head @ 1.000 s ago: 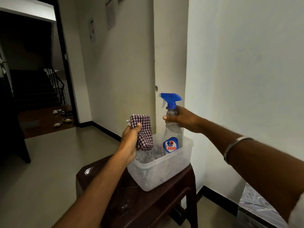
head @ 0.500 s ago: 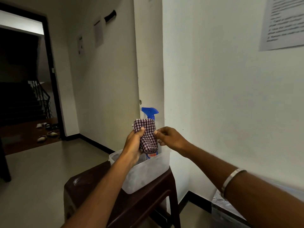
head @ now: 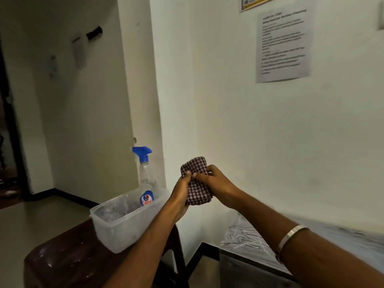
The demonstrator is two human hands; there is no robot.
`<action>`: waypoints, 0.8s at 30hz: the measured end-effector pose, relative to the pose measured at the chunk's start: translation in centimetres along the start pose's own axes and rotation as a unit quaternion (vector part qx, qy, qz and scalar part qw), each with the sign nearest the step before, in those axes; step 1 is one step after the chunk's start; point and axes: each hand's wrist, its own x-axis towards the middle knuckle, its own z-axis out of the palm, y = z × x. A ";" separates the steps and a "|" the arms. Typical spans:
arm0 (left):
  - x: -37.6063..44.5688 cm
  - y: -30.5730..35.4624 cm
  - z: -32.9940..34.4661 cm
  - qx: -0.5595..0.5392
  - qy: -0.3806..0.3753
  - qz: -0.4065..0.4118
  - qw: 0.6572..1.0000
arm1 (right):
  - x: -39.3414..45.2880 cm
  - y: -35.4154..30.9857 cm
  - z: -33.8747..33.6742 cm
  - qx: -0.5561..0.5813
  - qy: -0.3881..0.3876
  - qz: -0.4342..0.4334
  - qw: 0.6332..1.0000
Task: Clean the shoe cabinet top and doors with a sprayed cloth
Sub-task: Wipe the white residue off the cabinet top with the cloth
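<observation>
Folded cloth point(head: 195, 181) gripped between left hand point(head: 180, 194) at 9 o'clock and right hand point(head: 216, 185) at 3 o'clock.

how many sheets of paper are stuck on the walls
4 that I can make out: a printed sheet on the right wall, a yellow-edged notice cut off above it, and two dim sheets on the far left wall. More may lie out of view.

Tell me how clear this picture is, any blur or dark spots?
Head view: dim on the left, the doorway almost black; the right wall is brighter. The notice is too blurred to read, the cabinet top smeared by motion; cloth and bottle are fairly sharp.
</observation>
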 end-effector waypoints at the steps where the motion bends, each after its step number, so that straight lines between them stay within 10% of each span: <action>1: -0.1 -0.6 1.2 0.011 -0.013 -0.005 1.000 | -0.7 0.1 -1.0 0.003 0.011 -0.003 1.000; 10: 0.1 -7.5 13.2 0.185 -0.057 -0.046 0.980 | -7.7 1.1 -11.9 0.055 0.083 -0.012 0.995; 24: -1.7 -18.0 25.4 0.562 -0.161 0.038 0.811 | -16.1 7.2 -26.9 -0.085 0.270 0.059 0.957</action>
